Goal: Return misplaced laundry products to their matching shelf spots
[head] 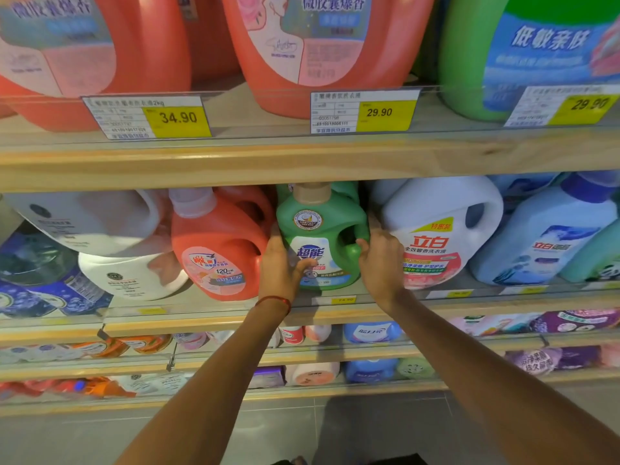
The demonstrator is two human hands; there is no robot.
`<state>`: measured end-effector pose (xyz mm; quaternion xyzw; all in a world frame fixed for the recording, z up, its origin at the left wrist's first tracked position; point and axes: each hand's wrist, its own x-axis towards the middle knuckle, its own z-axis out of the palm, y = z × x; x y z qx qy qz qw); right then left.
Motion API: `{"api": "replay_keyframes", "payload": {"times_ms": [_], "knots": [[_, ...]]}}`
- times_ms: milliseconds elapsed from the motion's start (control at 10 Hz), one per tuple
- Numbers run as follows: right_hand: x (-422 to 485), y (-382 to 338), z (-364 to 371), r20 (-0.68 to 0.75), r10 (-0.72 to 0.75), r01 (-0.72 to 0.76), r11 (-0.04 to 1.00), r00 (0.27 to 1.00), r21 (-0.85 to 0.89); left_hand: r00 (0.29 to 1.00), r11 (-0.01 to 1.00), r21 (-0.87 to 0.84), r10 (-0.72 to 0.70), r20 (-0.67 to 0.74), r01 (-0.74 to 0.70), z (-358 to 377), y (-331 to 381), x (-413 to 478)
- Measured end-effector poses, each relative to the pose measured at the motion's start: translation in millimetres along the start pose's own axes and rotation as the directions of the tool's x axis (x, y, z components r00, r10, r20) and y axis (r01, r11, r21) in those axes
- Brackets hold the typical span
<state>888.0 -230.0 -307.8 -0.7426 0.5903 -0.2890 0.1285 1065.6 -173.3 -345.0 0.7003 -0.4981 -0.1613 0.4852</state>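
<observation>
Broadly, pale wooden shelving (pixel 302 162) across the whole view, tier over tier, with a strip of grey floor tiles (pixel 369 431) at the bottom. On the top tier, big red jugs (pixel 318 45) and a green jug (pixel 469 62) with a blue label, behind a clear rail carrying price tags (pixel 379 112) marked 34.90 and 29.90. On the middle tier, from left to right: white jugs (pixel 100 223) lying tilted, a red detergent bottle (pixel 218 243), a green detergent bottle (pixel 318 229), a white bottle (pixel 436 236) with a red logo, and a pale blue bottle (pixel 543 236). Lower down, narrower tiers of pouches (pixel 570 322) and small bottles, too blurred to read.

Upright near the front edge of the middle tier, the green detergent bottle, between the red one and the white one, tan cap up. Clamped on it from both sides: left hand (pixel 281 263) on the left flank, thumb curled across the front label; right hand (pixel 379 260) on the right flank, thumb hooked by the handle hole. On the left wrist, a red string bracelet (pixel 273 301).
</observation>
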Motion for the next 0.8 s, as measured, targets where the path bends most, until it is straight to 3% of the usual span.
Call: {"api": "replay_keyframes", "payload": {"times_ms": [200, 400, 600, 700, 800], "knots": [[-12.7, -4.5, 2.0, -0.044, 0.007, -0.004, 0.999, 0.999, 0.05, 0.999, 0.996, -0.085, -0.007, 0.038, 0.01, 0.0, -2.8, -4.1], [-19.6, -10.0, 0.0, 0.016, 0.054, -0.056, 0.995, 0.998, 0.079, 0.996, 0.996, -0.076, -0.046, 0.076, 0.052, -2.5, -1.4, 0.1], [-49.4, -7.2, -8.2, -0.007, -0.033, 0.034, 0.954, 0.999, 0.297, 1.0, 0.997, -0.074, -0.009, -0.026, 0.007, -7.8, 5.9, -16.1], [-61.0, -4.4, -17.2, -0.062, -0.085, 0.099, 0.948, 0.994, 0.301, 0.999, 0.999, -0.051, 0.017, -0.042, -0.02, -14.3, 8.7, -29.9], [-69.8, -3.5, -33.8, -0.124, -0.16, 0.181, 0.966, 0.979, 0.183, 0.996, 0.998, -0.027, 0.046, -0.074, -0.048, -21.9, 17.8, -40.0]]}}
